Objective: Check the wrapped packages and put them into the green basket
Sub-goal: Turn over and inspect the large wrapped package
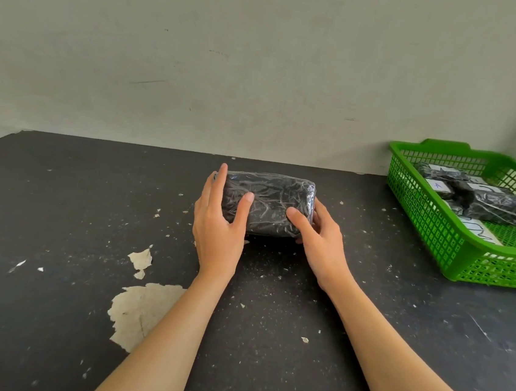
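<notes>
- Black chipped tabletop (58, 206) carries everything, green basket (423, 212) included.
- Green basket already holds a few wrapped packages (501, 205) piled toward its back, so the free spot looks like its near end.
- Wrapped package (269, 196) being checked is well to the left of the basket, low at the table.
- Left hand (218, 223) and right hand (319, 236) each clasp one end, thumbs on top. Probably best to roll it with both hands, check every face, then carry it level to the basket.

Bare workroom, chipped black table (58, 206), plain wall (234, 49)
</notes>
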Demonstrator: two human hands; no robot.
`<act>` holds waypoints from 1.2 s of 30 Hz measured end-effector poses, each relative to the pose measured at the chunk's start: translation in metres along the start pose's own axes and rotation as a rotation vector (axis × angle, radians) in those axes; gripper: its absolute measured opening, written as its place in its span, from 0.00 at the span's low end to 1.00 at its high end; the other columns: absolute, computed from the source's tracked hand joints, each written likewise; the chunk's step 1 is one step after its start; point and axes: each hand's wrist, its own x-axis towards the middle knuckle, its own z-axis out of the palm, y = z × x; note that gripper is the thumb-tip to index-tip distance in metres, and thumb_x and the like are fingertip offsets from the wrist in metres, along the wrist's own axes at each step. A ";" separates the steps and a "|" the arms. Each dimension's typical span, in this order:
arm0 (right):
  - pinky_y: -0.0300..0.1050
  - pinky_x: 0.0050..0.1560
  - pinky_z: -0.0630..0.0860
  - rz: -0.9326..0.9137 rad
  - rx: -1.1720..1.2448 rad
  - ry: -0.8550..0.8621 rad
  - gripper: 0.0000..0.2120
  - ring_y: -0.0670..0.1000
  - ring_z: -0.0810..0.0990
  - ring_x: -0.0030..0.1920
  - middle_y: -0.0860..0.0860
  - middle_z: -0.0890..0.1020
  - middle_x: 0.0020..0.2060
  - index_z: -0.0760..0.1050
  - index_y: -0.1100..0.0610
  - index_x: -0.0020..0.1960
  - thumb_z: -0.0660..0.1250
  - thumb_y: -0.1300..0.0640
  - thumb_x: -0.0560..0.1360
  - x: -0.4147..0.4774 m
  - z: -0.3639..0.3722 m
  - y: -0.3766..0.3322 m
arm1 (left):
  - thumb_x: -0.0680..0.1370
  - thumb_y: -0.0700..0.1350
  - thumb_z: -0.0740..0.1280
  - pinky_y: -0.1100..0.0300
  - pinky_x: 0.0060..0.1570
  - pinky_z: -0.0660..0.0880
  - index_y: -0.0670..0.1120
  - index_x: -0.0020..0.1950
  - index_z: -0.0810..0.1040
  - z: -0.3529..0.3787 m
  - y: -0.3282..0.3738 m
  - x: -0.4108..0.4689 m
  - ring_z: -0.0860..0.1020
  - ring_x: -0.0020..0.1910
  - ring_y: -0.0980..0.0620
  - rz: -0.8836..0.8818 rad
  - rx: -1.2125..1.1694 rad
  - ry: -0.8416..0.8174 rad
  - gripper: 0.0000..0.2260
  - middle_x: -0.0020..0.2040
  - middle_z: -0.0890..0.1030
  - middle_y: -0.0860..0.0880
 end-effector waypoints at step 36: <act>0.51 0.62 0.72 0.027 -0.034 -0.027 0.31 0.49 0.75 0.61 0.50 0.75 0.63 0.61 0.49 0.72 0.60 0.39 0.73 -0.002 0.001 -0.003 | 0.67 0.61 0.72 0.55 0.68 0.58 0.53 0.76 0.54 -0.003 0.012 -0.002 0.56 0.73 0.53 -0.170 -0.031 -0.010 0.43 0.74 0.61 0.53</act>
